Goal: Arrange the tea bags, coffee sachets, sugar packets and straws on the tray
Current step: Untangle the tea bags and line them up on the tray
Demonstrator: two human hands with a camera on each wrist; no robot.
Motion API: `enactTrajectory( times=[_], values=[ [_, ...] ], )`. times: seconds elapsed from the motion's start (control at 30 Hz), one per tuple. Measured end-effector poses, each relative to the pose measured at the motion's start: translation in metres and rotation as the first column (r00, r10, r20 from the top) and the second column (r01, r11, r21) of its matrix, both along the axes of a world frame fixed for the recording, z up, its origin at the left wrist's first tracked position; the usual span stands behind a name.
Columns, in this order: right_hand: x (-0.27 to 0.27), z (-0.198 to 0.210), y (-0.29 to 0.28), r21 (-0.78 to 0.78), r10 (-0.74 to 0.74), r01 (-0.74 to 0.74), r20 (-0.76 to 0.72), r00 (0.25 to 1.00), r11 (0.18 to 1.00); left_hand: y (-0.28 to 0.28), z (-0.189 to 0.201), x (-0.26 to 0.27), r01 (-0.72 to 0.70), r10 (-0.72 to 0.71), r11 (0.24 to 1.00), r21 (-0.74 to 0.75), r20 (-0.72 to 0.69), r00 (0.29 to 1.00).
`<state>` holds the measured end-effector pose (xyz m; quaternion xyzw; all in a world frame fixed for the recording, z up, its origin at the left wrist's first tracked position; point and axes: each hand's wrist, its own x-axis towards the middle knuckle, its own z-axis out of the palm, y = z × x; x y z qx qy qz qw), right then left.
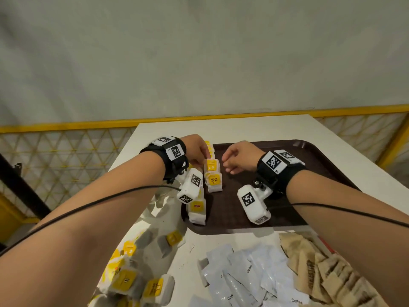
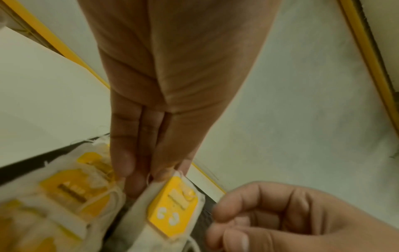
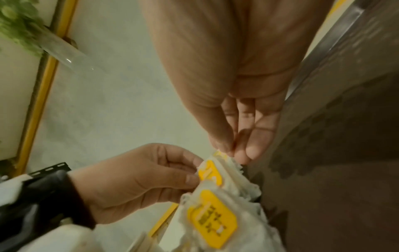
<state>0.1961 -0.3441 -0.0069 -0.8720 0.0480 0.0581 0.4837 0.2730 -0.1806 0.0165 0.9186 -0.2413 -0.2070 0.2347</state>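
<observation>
- The tray (image 1: 309,156) lies on the white bench (image 1: 243,127), and only tea bags are on it, all along its left side
- A first row of tea bags (image 1: 197,210) runs along the tray's left edge, partly hidden behind the left wrist camera
- A second row (image 1: 213,180) is being started just beside it, towards the tray's middle
- The left hand (image 1: 197,151) pinches the far tea bag of that second row (image 2: 172,204) by its top edge between thumb and fingertips, holding it against the bags already laid
- The right hand (image 1: 238,157) hovers just beside that bag with its fingers loosely curled; in the right wrist view thumb and fingertips meet close to the bag's edge, but I cannot tell whether they grip anything
- My judgement: the task is in its early part, with the tea bags only partly laid out
- A loose heap of tea bags (image 1: 141,275) lies on the bench left of the tray's near corner, waiting to go on
- The white coffee sachets (image 1: 243,273) lie in a pile on the bench below the tray, none of them on it
- The brown packets (image 1: 321,269) at the near right, probably the sugar, are likewise off the tray
- No straws show in any view
- Most of the tray's right and middle surface is bare, so room is left for the other three kinds
</observation>
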Motion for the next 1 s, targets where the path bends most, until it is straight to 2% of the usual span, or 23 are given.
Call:
enactTrajectory(
  times=[0.33, 0.43, 0.6, 0.73, 1.0],
  values=[
    [0.010, -0.008, 0.010, -0.045, 0.037, -0.042, -0.092, 0.995, 0.998, 0.001, -0.003, 0.009, 0.009, -0.010, 1.000, 0.007, 0.065, 0.998],
    [0.009, -0.007, 0.015, 0.003, -0.009, 0.010, -0.125, 0.992, 1.000, 0.005, -0.002, 0.012, 0.000, 0.001, 1.000, -0.006, 0.058, 0.998],
    [0.011, -0.006, 0.023, 0.056, -0.078, 0.086, -0.126, 0.989, 0.995, 0.009, -0.001, 0.015, 0.013, -0.020, 0.999, 0.039, 0.175, 0.984],
    [0.011, -0.008, 0.024, 0.076, -0.117, 0.128, -0.133, 0.984, 0.989, 0.007, -0.007, 0.015, 0.012, -0.023, 0.998, 0.061, 0.191, 0.981],
    [0.008, -0.013, 0.020, 0.138, -0.098, 0.112, -0.100, 0.990, 0.984, -0.003, -0.017, 0.016, -0.019, -0.012, 0.991, 0.134, 0.226, 0.974]
  ],
)
